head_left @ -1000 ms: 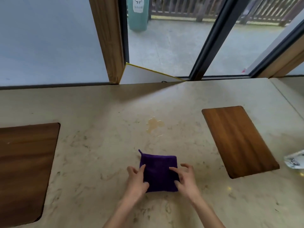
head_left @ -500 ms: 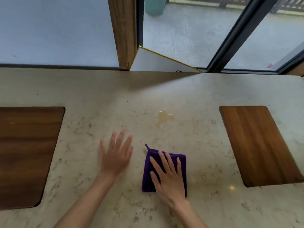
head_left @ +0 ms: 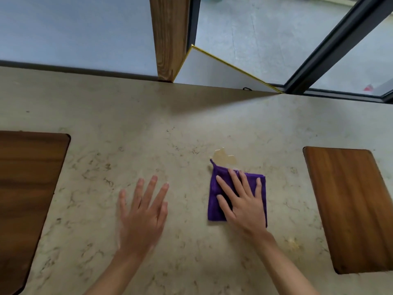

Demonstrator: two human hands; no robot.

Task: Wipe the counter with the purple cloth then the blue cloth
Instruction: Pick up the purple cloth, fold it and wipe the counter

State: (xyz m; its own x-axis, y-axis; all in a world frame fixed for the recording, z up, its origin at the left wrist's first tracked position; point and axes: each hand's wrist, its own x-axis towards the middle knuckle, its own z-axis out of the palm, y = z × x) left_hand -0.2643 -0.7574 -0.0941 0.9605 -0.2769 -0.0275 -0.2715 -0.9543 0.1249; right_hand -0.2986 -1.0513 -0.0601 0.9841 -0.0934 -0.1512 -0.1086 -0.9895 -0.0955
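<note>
A folded purple cloth (head_left: 214, 195) lies on the beige marble counter (head_left: 148, 128), its far edge touching a small yellowish spill (head_left: 224, 156). My right hand (head_left: 240, 202) presses flat on the cloth with fingers spread, covering most of it. To the cloth's left, my left hand (head_left: 142, 209) rests palm down on the bare counter with fingers apart and nothing in it. No blue cloth is in view.
A dark wooden inset panel (head_left: 27, 188) sits in the counter at the left and a lighter wooden one (head_left: 348, 207) at the right. Along the far edge are a wooden post (head_left: 169, 37), a white board (head_left: 214, 71) and window glass.
My left hand let go of the cloth and moved left onto the counter. My right hand laid flat on the cloth and slid it away from me until it reached the spill.
</note>
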